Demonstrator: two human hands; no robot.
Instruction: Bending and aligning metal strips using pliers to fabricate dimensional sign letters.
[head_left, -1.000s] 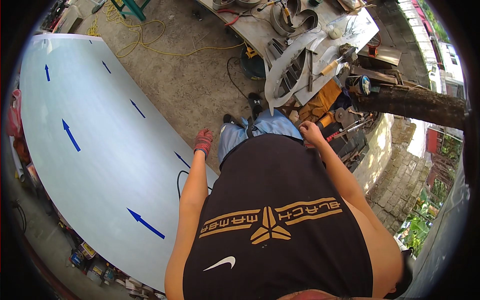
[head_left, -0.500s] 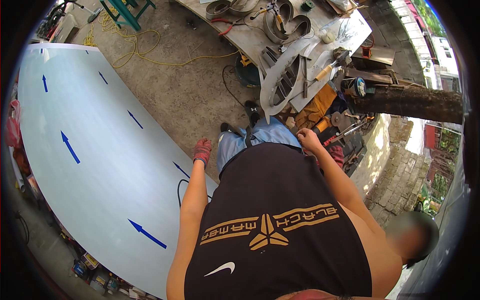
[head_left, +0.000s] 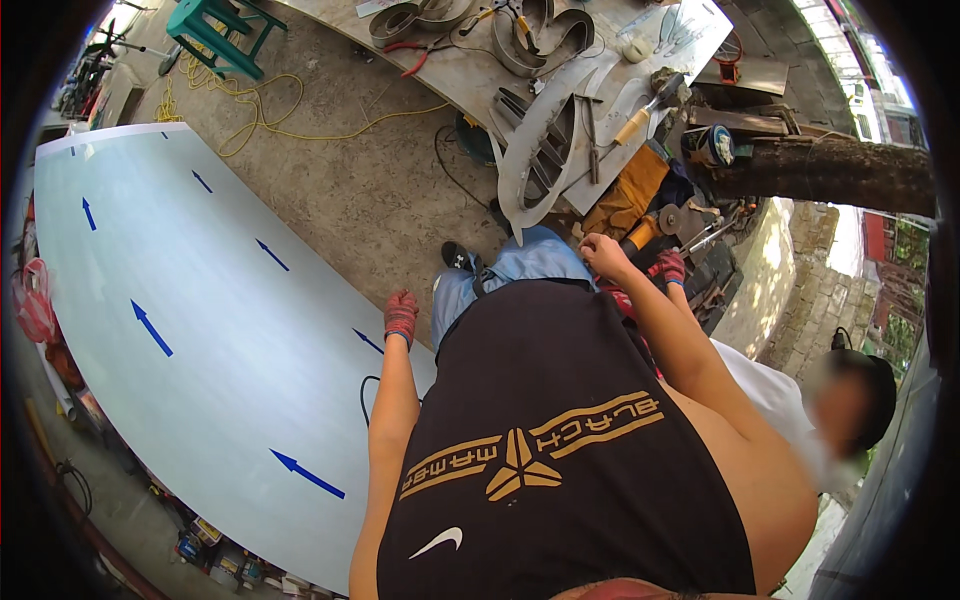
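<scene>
My left hand, in a red knitted glove, hangs beside the edge of a large pale blue sheet marked with blue arrows. Its fingers are curled closed, and nothing shows in them. Bare, my right hand is held in front of my right hip with the fingers bent together. Whether it pinches something small I cannot make out. Just beyond it lies an orange power tool. Close by on the right is a co-worker's hand in a red glove, separate from mine.
Ahead stands a worktable with curved metal strips, red-handled pliers, a cut metal shape and a wooden-handled tool. A green stool and yellow cord are on the floor. A tree trunk reaches in at right.
The view has shifted a little, so the sheet and stool sit lower in it. At right the co-worker's white shirt and gloved hand have come further into view. Both my hands stay closed.
</scene>
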